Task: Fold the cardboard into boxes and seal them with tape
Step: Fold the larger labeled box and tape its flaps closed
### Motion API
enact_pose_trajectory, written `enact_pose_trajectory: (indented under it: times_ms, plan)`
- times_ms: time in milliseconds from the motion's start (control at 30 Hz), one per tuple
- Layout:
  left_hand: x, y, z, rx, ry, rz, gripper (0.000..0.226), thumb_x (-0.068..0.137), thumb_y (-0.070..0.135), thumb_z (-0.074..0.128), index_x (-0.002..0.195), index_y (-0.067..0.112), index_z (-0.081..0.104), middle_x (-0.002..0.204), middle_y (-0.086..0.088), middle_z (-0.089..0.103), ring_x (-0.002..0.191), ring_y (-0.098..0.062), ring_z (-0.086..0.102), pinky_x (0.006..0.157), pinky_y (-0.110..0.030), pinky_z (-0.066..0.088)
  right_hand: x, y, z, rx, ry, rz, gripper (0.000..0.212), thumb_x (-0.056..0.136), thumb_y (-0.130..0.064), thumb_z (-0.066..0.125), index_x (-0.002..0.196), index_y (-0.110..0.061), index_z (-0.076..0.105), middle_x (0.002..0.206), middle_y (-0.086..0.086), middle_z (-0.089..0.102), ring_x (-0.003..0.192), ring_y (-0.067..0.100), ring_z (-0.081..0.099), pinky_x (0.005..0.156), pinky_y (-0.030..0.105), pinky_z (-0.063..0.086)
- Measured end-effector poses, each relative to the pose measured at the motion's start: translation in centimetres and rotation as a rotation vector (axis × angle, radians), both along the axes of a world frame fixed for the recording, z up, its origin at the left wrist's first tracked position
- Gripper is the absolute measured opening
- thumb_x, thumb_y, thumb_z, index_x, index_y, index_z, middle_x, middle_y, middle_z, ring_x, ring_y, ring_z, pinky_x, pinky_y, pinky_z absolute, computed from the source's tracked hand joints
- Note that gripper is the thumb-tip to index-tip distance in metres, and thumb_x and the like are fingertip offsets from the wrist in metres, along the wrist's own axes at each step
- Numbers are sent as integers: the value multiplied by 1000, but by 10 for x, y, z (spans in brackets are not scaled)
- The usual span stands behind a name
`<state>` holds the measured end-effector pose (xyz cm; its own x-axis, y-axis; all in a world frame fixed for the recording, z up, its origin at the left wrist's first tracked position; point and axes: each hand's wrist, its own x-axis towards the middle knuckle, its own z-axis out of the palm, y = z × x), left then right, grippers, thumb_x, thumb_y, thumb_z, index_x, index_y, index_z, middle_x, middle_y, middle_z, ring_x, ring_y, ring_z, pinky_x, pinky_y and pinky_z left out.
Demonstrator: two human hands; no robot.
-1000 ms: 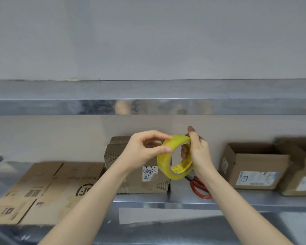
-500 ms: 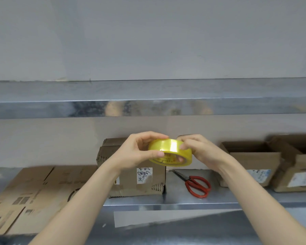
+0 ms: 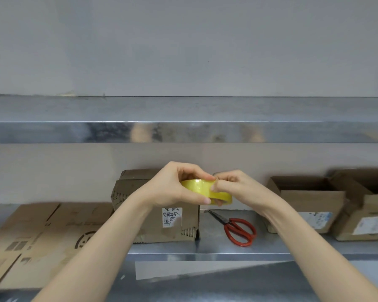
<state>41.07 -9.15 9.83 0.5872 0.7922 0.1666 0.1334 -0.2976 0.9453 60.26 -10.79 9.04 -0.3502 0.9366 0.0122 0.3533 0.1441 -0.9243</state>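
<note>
My left hand (image 3: 172, 189) grips the tape roll (image 3: 200, 187), my right hand (image 3: 236, 188) pinches its rim, so I reckon scrape a nail slowly to catch the end.

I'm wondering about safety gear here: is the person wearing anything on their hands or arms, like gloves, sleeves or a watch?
Nothing visible. The left hand and right hand are bare: no gloves, rings or bracelets show. Both forearms are uncovered down to the frame's edge, with no sleeve or watch in sight. Nails look short and unpainted.
</note>
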Motion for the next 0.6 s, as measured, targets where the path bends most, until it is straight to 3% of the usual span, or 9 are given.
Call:
enact_pose_trajectory:
  times_ms: [67,133,200,300,467,600]
  plan:
    - [2,0,0,-10,-22,10,39,63,-12,82,92,13,73,93,-7,73,86,-12,66,76,-23,53,2,1,0,8,-1,-21,60,62,-47,61,82,10,61,73,8,53,73,16,48,72,33,36]
    - [3,-1,0,-22,-45,11,39,62,-11,83,90,16,74,97,-12,73,88,-15,67,79,-27,54,3,1,-1,-2,0,-26,53,61,-49,61,73,2,61,71,8,50,72,16,47,71,33,36]
    - [6,-1,1,-27,-45,-10,39,61,-6,85,86,23,76,95,-11,72,88,-15,67,79,-29,54,3,0,-1,-18,24,-35,36,63,-42,63,66,-6,61,66,5,50,67,14,47,66,28,38]
    - [10,-2,2,-22,-7,-31,37,61,-1,85,85,26,76,94,-7,73,89,-15,67,81,-30,54,5,-2,-5,-37,91,-35,37,67,-33,62,77,2,66,67,7,54,67,14,51,59,20,43]
    - [13,-1,4,-42,22,17,39,64,-2,85,93,21,75,99,-1,74,93,-11,67,81,-25,53,20,0,-14,-100,169,61,61,61,-38,69,101,8,66,94,12,66,91,21,60,85,35,44]
    - [18,-3,7,-44,62,19,39,64,0,86,93,24,76,98,-1,74,92,-10,67,81,-24,53,27,1,-20,-146,210,77,60,58,-35,71,101,7,66,94,10,67,91,20,62,86,36,43]
